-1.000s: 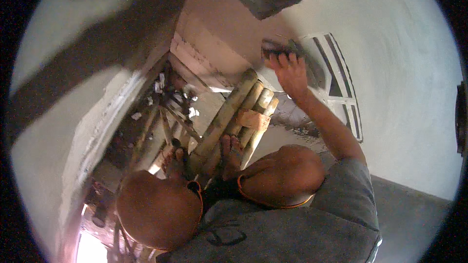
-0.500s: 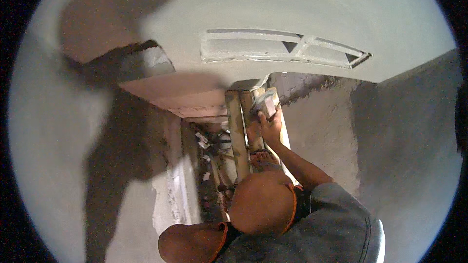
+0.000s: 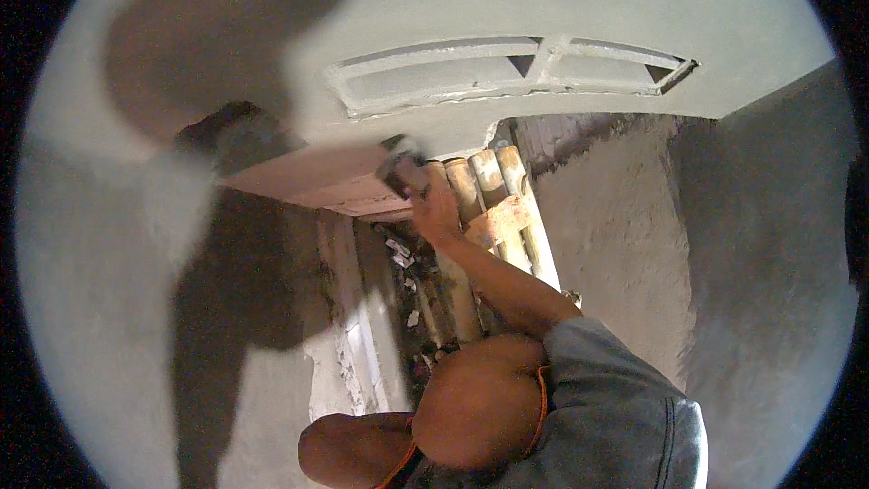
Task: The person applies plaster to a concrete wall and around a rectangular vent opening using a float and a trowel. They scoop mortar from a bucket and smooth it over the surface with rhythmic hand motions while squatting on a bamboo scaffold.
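My right hand (image 3: 436, 215) reaches forward, its fingers closed on a small grey block-shaped tool (image 3: 402, 172), blurred by motion. Its exact kind does not show. The tool is up at the edge of the pinkish ledge (image 3: 330, 177) under the plastered wall; whether it touches cannot be told. Below and right of the hand lie several bamboo poles (image 3: 487, 177) side by side, with a flat wooden piece (image 3: 500, 222) across them. Nothing of my left hand shows.
A long slotted vent opening (image 3: 444, 77) is set in the wall ahead. Rough plaster (image 3: 615, 244) covers the right wall. Left of the poles, a gap drops to a lower level with scattered debris (image 3: 398, 254). My bent knees (image 3: 480, 403) are close below; my shadow falls on the left wall.
My right hand has moved left with the tool, from above the bamboo poles to the ledge's edge. The view has shifted, and more poles and the wooden crosspiece now show.
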